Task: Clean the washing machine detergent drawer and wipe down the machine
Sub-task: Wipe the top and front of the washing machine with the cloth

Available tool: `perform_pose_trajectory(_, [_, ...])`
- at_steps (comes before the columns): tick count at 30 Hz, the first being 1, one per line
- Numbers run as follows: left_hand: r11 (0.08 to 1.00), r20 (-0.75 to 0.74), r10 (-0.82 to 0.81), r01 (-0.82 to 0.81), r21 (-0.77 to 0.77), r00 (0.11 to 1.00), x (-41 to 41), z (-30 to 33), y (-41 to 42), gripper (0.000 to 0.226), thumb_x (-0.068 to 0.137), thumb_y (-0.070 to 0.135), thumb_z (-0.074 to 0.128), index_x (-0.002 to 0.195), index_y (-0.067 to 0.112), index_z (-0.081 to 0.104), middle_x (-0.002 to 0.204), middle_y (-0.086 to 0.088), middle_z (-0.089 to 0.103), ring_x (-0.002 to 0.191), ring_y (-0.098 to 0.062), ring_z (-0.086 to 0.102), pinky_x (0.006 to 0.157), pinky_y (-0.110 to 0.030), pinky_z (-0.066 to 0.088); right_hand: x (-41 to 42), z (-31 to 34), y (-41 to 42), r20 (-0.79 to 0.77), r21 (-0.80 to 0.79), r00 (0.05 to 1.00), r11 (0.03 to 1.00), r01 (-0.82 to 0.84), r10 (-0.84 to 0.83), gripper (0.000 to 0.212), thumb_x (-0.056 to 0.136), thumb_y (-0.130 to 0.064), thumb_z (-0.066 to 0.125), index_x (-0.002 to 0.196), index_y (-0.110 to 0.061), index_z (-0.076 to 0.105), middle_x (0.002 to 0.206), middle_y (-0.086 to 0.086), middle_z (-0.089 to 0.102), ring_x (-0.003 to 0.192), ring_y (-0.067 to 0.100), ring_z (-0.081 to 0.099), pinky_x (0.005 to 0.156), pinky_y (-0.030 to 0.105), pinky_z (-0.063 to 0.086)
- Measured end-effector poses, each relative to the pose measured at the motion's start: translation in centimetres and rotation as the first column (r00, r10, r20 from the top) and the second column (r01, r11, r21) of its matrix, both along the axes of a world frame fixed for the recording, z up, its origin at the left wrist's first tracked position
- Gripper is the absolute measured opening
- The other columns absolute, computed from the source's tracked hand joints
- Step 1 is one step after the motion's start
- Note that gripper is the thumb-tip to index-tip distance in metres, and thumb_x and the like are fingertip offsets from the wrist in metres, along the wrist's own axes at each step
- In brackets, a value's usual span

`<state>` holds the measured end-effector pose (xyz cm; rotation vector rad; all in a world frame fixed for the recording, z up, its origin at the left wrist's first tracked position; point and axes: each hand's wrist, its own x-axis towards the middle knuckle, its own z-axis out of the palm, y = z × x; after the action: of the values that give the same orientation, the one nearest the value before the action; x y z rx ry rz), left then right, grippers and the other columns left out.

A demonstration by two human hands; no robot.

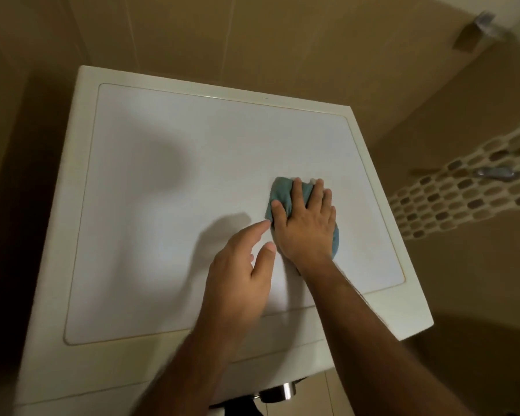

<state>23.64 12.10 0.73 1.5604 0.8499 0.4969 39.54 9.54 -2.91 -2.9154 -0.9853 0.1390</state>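
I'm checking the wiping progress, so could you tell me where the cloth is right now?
The teal cloth lies right of centre on the washing machine top, pressed flat under the right hand.

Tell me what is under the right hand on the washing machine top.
A teal cloth lies under the right hand, pressed flat onto the washing machine top. Its edges show past the fingers and beside the wrist; its middle, and the surface beneath, are covered.
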Motion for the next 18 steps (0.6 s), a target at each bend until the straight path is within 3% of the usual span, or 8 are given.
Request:
perform_pose_trajectory(3, [1.000,-0.020,0.018,-0.018,0.018,1.000,0.8,-0.1,0.4,0.039,0.099,0.028,0.052,0.138,0.027,0.053,0.136,0.010,0.057,0.119,0.003,0.051,0.093,-0.007,0.039,-0.1,-0.1,2.4,-0.022,0.000,0.997,0.997,-0.075,0.075,0.068,0.099,-0.060,0.018,0.157,-0.027,0.004,0.164,0.013,-0.005,0.150,0.034,-0.005,0.121,0.049,0.005])
perform_pose_trajectory(6, [0.996,-0.027,0.070,-0.068,0.061,0.997,2.3,0.0,0.9,0.039,0.098,0.026,0.054,0.137,0.025,0.055,0.132,0.009,0.060,0.116,0.000,0.055,0.097,-0.020,0.047,-0.1,-0.3,2.1,-0.022,-0.018,0.972,0.972,-0.233,0.232,0.070,0.097,-0.063,0.014,0.156,-0.031,-0.002,0.164,0.011,-0.011,0.150,0.031,-0.011,0.122,0.047,0.002])
perform_pose_trajectory(8, [0.987,-0.038,0.133,-0.128,0.098,0.990,3.2,-0.1,1.3,0.036,0.098,0.023,0.056,0.134,0.024,0.059,0.121,0.010,0.063,0.108,-0.006,0.061,0.092,-0.024,0.051,0.2,-0.6,0.3,-0.028,-0.004,0.933,0.933,-0.360,0.360,0.069,0.097,-0.063,0.018,0.156,-0.034,-0.004,0.164,0.007,-0.013,0.150,0.027,-0.014,0.122,0.045,0.002])
perform_pose_trajectory(10, [0.975,-0.045,0.191,-0.184,0.123,0.981,4.0,-0.1,1.7,0.033,0.097,0.020,0.057,0.129,0.026,0.062,0.113,0.010,0.065,0.098,-0.006,0.063,0.083,-0.017,0.049,1.3,-0.7,-1.4,-0.036,0.031,0.900,0.901,-0.433,0.434,0.066,0.097,-0.066,0.013,0.155,-0.038,-0.003,0.165,0.001,-0.009,0.150,0.022,-0.014,0.122,0.043,0.002])
perform_pose_trajectory(14, [0.964,-0.058,0.239,-0.229,0.137,0.969,6.0,-0.1,2.6,0.030,0.097,0.020,0.055,0.126,0.024,0.063,0.115,0.012,0.064,0.098,0.020,0.052,0.074,0.001,0.040,4.6,-0.8,-1.8,-0.015,0.026,0.905,0.905,-0.425,0.425,0.067,0.096,-0.069,0.012,0.154,-0.040,-0.001,0.165,-0.001,-0.005,0.151,0.021,-0.010,0.120,0.042,-0.001])
perform_pose_trajectory(18, [0.953,-0.077,0.275,-0.261,0.152,0.958,8.4,0.1,3.2,0.032,0.097,0.022,0.052,0.128,0.027,0.061,0.114,0.019,0.058,0.098,0.025,0.048,0.076,0.002,0.040,7.4,-1.0,1.2,-0.012,0.007,0.923,0.923,-0.384,0.384,0.069,0.093,-0.071,0.010,0.154,-0.040,-0.002,0.165,0.000,-0.008,0.151,0.024,-0.010,0.119,0.042,-0.007])
